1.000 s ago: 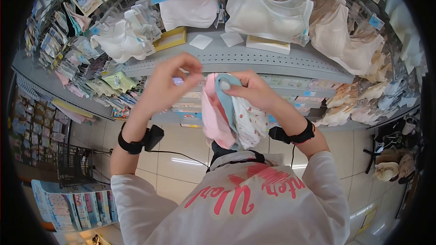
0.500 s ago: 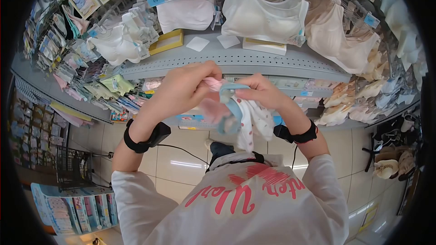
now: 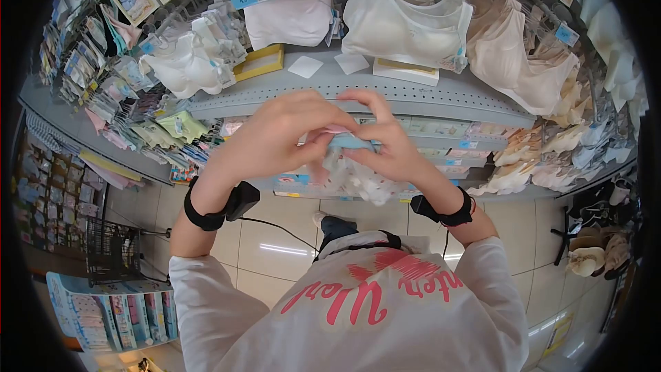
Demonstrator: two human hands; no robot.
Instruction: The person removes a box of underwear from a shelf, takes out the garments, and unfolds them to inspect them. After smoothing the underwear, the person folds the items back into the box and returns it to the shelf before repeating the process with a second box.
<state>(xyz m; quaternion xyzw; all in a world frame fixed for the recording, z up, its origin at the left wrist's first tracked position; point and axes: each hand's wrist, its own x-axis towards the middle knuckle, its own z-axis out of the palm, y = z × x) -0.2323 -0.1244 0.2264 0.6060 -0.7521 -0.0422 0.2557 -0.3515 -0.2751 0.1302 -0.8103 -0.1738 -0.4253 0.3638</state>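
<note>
Both hands meet in front of the shelf edge, over a small bunch of underwear. My left hand (image 3: pixel 279 131) pinches the pink piece (image 3: pixel 318 171), most of which is hidden behind its fingers. My right hand (image 3: pixel 387 143) has its thumb and fingers closed on the light blue band (image 3: pixel 350 141) of the white dotted underwear (image 3: pixel 372 182), while its index finger is raised. The dotted fabric hangs crumpled below the hands. The fingertips of both hands come together at the blue band.
A grey perforated shelf (image 3: pixel 454 100) runs ahead, with white bras (image 3: pixel 406 24) and a beige bra (image 3: pixel 520 55) hanging above it. Yellow-edged boxes (image 3: pixel 259 62) and white cards lie on it. A black cart (image 3: pixel 113 251) stands at left; hats (image 3: pixel 589 260) are at right.
My hands have come closer together and the underwear is bunched up between them, its dotted part hanging shorter. My right index finger has lifted. The view has shifted slightly.
</note>
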